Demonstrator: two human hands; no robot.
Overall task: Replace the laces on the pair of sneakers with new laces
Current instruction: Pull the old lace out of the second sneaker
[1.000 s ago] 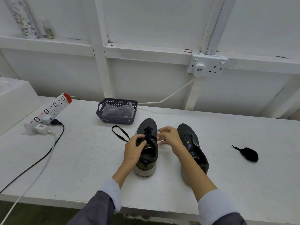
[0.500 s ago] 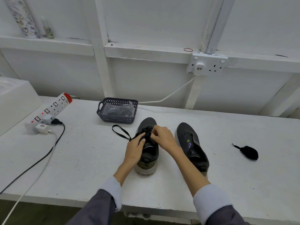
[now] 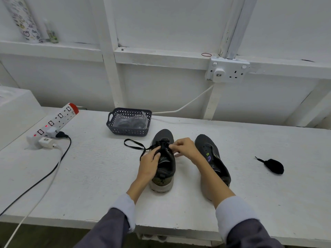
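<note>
- a laced sneaker (image 3: 163, 169) is set on the white table (image 3: 89, 176) near its middle, toe pointing to 12 o'clock, heel toward the person
- the left hand (image 3: 148, 165) is placed at the sneaker's 9 o'clock side; its fingers are curled round the upper and its thumb is laid on the tongue, so the shoe is gripped
- the right hand (image 3: 185, 146) is brought in from 3 o'clock; the black lace (image 3: 133, 144) is pinched between thumb and fingertips over the top eyelets, the other fingers being curled
- a loose loop of the lace is trailed onto the table toward 10 o'clock of the sneaker; its end is hidden under the left hand
- a second sneaker (image 3: 212, 156) is stood just beside, at 3 o'clock, apart from the first; open eyelets are seen on it, partly covered by the right forearm
- a bundled black lace (image 3: 273, 166) is left well apart, further out at 3 o'clock
- a dark basket (image 3: 129, 130) holding clear plastic packets is seen at 11 o'clock, near the toe but not touching
- a power strip (image 3: 53, 122) with plugs fitted is laid at the table's 10 o'clock edge; a wall socket (image 3: 227, 70) is mounted at 1 o'clock
</note>
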